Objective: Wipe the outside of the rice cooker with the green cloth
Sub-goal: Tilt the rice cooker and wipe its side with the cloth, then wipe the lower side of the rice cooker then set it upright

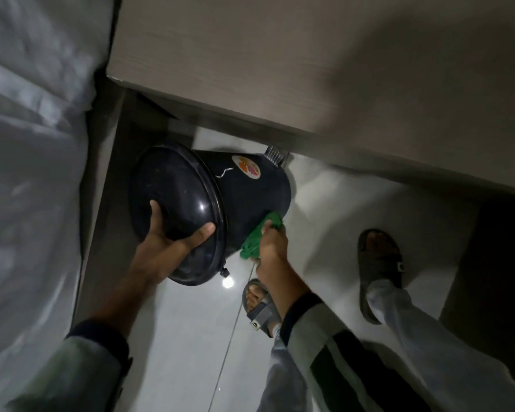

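Observation:
The black rice cooker [244,191] is tipped on its side above the white tiled floor, its domed lid facing me and a round colourful sticker on its upper wall. My left hand [167,236] grips the lid's lower part, thumb and fingers spread over the dome. My right hand [272,240] presses the green cloth [257,237] against the cooker's lower right side wall. The cloth is bunched, partly hidden under my fingers.
A grey-brown wooden desk top [280,69] overhangs the cooker, its side panel [113,162] close on the left. White bedding [27,173] fills the left. My feet in sandals [379,272] stand on the tiled floor [333,221] just right of the cooker.

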The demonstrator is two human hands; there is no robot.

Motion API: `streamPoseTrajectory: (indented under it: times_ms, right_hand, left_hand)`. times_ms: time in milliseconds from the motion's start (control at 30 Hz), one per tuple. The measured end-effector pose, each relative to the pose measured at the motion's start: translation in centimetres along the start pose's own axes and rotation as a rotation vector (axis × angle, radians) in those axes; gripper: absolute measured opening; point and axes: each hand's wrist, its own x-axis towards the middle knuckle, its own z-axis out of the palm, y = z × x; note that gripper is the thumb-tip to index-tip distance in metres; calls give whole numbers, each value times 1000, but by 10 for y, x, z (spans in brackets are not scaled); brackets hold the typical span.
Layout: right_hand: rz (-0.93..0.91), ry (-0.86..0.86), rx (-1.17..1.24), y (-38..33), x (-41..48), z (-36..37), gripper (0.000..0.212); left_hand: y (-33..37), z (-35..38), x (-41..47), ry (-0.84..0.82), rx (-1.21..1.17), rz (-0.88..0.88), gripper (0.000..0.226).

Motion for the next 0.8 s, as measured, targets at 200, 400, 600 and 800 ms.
streamPoseTrajectory:
  times_ms: [200, 400, 600, 800]
  right_hand:
    - [-606, -283, -239, 11, -65, -13, 49]
    - [-88, 30, -24, -8, 37, -28, 41]
    - [-242, 159, -333, -40, 36, -120, 32]
    - [-630, 114, -675, -95, -43, -174, 34]
  left_hand:
    - [10, 7, -10, 7, 96, -42, 146]
    - [15, 36, -29, 18, 319, -19, 134]
    - [45, 115, -68, 127, 410, -11, 132]
    - [90, 163, -90, 69, 372, -82, 111]
